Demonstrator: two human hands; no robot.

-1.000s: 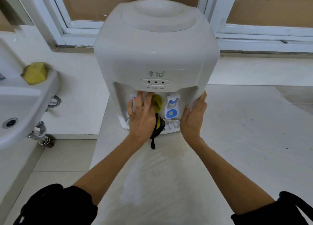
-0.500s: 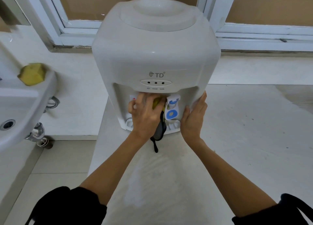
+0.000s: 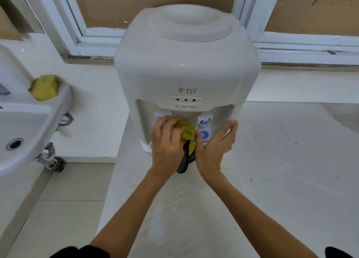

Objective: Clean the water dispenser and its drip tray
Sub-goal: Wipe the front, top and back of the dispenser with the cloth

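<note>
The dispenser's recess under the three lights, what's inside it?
A red-tabbed tap, a blue tap, and a yellow cloth pressed in by the left hand. The hands hide most of the drip tray.

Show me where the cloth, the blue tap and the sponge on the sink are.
cloth point(image 3: 185, 130): head view, on the yellow bunched part between the hands.
blue tap point(image 3: 204, 121): head view, on its lever, right side of the recess.
sponge point(image 3: 44, 87): head view, on its top face, resting on the sink rim.
</note>
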